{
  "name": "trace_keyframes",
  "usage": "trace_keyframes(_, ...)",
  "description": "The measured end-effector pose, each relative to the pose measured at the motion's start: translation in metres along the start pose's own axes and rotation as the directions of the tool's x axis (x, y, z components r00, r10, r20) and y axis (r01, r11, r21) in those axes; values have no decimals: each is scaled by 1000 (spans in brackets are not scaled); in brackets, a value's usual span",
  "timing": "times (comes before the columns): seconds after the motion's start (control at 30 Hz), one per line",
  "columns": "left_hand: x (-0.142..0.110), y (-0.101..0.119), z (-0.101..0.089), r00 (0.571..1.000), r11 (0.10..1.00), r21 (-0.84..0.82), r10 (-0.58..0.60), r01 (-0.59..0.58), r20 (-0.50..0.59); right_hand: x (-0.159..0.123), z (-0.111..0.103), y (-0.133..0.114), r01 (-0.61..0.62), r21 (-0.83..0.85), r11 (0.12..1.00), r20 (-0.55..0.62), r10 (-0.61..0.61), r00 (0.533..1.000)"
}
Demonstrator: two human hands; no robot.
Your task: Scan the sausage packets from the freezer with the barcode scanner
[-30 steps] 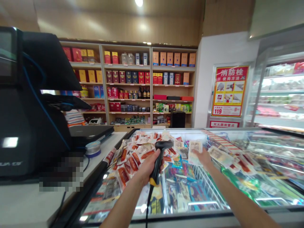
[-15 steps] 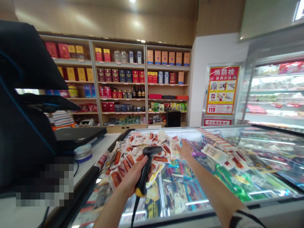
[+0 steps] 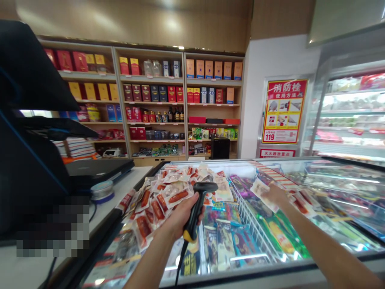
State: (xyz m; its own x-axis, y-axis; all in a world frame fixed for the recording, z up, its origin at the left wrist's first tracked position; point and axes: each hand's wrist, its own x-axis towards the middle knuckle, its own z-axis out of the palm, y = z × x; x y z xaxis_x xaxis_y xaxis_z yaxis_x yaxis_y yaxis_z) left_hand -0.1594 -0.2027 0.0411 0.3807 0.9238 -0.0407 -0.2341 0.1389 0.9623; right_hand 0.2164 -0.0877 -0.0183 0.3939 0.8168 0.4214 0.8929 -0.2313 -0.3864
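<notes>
My left hand is wrapped around the handle of a black and yellow barcode scanner, its cable hanging down. Left of the scanner lies a heap of vacuum-packed sausages on the glass top of a chest freezer. Out to the right, my right hand is closed at the edge of a whitish flat packet; its fingers are partly hidden and blurred. Just beyond that hand are more reddish sausage packs. Another pale packet lies at the heap's right side.
At the left, a dark monitor and a round tin stand on a white counter. Frozen packs in a white wire basket show through the glass. Shelves of boxes line the back wall; a lit cooler stands right.
My right hand has moved right, from the heap's right edge to the whitish packet, which now sits tilted at the fingers. My left hand and the scanner have shifted slightly right.
</notes>
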Motion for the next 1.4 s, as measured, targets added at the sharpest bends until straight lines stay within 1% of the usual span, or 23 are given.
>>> trace_keyframes(0.07, -1, 2, 3, 1000, 1000, -21, 3, -2, 4, -6, 1, -15, 65, 53, 996, -27, -64, 998)
trace_keyframes(0.13, -4, 5, 6, 1000, 998, -62, 12, -12, 5, -14, 1, -30, 92, 74, 993, -59, -88, 994)
trace_keyframes(0.17, -6, 7, 7, 1000, 996, -83, 17, -17, 4, -18, 1, -38, 92, 118, 989, -78, -83, 994)
trace_keyframes(0.23, -11, 10, 9, 1000, 993, -114, 19, -19, 6, -27, 2, -53, 78, 280, 957, -102, -51, 993)
trace_keyframes(0.3, -14, 12, 11, 1000, 991, -131, 18, -14, 26, -37, 4, -70, 55, 488, 871, -112, 0, 994)
trace_keyframes(0.37, -17, 13, 12, 998, 989, -150, 26, -17, 56, -48, 6, -86, 39, 651, 758, -90, 27, 996)
trace_keyframes(0.47, -20, 14, 12, 996, 982, -186, 46, -30, 83, -63, 6, -108, 32, 795, 606, -49, 11, 999)
trace_keyframes(0.5, -21, 14, 12, 995, 980, -195, 48, -30, 85, -67, 5, -113, 32, 821, 570, -42, 4, 999)
trace_keyframes(0.57, -22, 14, 11, 995, 978, -206, 43, -24, 90, -74, 3, -122, 37, 846, 532, -44, 1, 999)
trace_keyframes(0.7, -25, 14, 11, 993, 983, -180, 46, -26, 109, -79, 1, -129, 29, 854, 520, -47, 22, 999)
trace_keyframes(0.8, -27, 14, 12, 992, 990, -134, 52, -37, 114, -77, 6, -127, -2, 862, 508, -16, 31, 999)
trace_keyframes(0.87, -26, 15, 12, 994, 993, -110, 55, -44, 95, -75, 10, -124, -18, 865, 501, 1, 35, 999)
trace_keyframes(0.93, -26, 16, 10, 996, 993, -97, 66, -61, 57, -72, 14, -122, -28, 849, 527, 1, 53, 999)
trace_keyframes(0.97, -25, 16, 9, 997, 993, -93, 74, -70, 37, -71, 15, -121, -29, 825, 564, -11, 67, 998)
trace_keyframes(1.03, -25, 17, 5, 997, 993, -90, 82, -82, -3, -68, 16, -123, -13, 743, 670, -49, 74, 996)
trace_keyframes(1.1, -25, 18, 0, 996, 992, -92, 77, -81, -42, -65, 17, -130, 7, 640, 768, -77, 55, 996)
trace_keyframes(1.13, -25, 18, -2, 995, 992, -96, 73, -78, -64, -64, 19, -135, 16, 597, 802, -83, 42, 996)
trace_keyframes(1.2, -26, 19, -4, 993, 992, -102, 66, -76, -101, -62, 23, -148, 26, 547, 837, -76, 19, 997)
trace_keyframes(1.3, -27, 19, -6, 990, 992, -106, 56, -70, -130, -65, 33, -169, 78, 470, 879, -27, -74, 997)
trace_keyframes(1.4, -24, 16, -6, 991, 993, -105, 43, -56, -124, -70, 41, -185, 191, 313, 930, 21, -208, 978)
